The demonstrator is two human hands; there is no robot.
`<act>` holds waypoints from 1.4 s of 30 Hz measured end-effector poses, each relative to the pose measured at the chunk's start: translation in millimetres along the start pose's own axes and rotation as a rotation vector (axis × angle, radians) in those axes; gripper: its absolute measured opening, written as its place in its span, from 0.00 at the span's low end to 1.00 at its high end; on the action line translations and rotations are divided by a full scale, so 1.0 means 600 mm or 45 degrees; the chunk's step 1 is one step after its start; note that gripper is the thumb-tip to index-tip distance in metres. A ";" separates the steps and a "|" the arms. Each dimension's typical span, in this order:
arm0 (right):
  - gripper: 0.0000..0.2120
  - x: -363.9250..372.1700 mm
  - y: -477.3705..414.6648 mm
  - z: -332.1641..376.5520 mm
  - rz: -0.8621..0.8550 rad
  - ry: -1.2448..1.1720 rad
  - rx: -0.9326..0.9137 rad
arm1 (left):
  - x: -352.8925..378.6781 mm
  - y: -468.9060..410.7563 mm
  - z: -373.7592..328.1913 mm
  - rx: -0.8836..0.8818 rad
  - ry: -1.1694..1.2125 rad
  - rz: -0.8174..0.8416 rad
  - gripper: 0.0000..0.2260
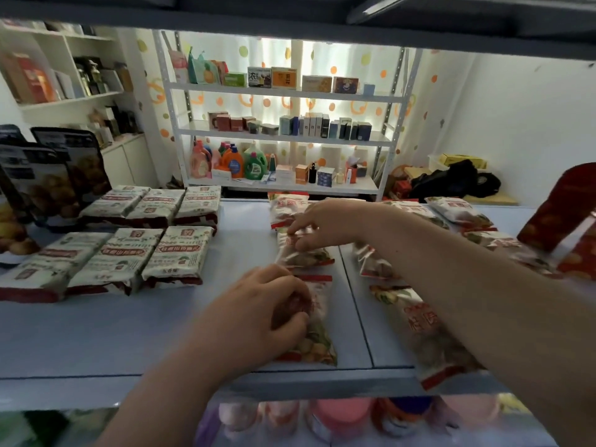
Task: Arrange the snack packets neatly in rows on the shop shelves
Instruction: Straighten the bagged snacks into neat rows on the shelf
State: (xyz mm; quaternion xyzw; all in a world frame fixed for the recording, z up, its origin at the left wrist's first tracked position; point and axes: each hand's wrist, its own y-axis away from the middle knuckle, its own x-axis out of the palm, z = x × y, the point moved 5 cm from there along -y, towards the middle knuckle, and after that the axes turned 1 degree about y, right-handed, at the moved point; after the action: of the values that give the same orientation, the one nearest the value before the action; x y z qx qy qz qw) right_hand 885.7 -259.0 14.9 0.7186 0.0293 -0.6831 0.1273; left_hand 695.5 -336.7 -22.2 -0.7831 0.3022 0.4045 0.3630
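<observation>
The step in hand looks to be lining up a column of red-and-clear snack packets at the centre of the frame on the shelf [129,333], beside the white packets [122,253] lying in two tidy rows at the left. The left hand [258,311], fingers curled, grips the left edge of the near packet [321,337] at lower centre, while the right hand [325,225] pinches the far end of the middle packet [306,256] just above it. Next, I judge, both want squaring with the far packet [283,206], and then the loose packets [419,317] at the right need the same.
</observation>
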 end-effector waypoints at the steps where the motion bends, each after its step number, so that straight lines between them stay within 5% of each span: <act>1: 0.23 0.001 0.001 0.001 -0.004 0.008 0.022 | 0.003 -0.001 0.000 0.007 0.020 -0.005 0.19; 13: 0.21 0.003 0.030 0.022 -0.144 -0.070 0.168 | 0.020 0.019 0.012 0.154 0.165 0.034 0.25; 22: 0.18 0.002 0.280 0.038 -0.370 -0.167 0.439 | 0.030 0.017 0.019 0.166 0.158 0.034 0.24; 28: 0.27 0.098 0.375 0.040 -0.213 -0.343 0.560 | 0.029 0.015 0.005 0.204 0.194 0.046 0.22; 42: 0.30 0.123 0.356 0.065 -0.374 -0.340 0.474 | 0.027 0.014 0.001 0.130 0.239 0.015 0.18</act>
State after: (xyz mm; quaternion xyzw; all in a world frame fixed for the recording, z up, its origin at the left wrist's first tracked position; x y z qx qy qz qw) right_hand 898.8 -483.4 -29.0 0.6211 -0.0097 -0.7767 -0.1047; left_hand 696.6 -344.0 -38.9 -0.7962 0.3597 0.3158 0.3701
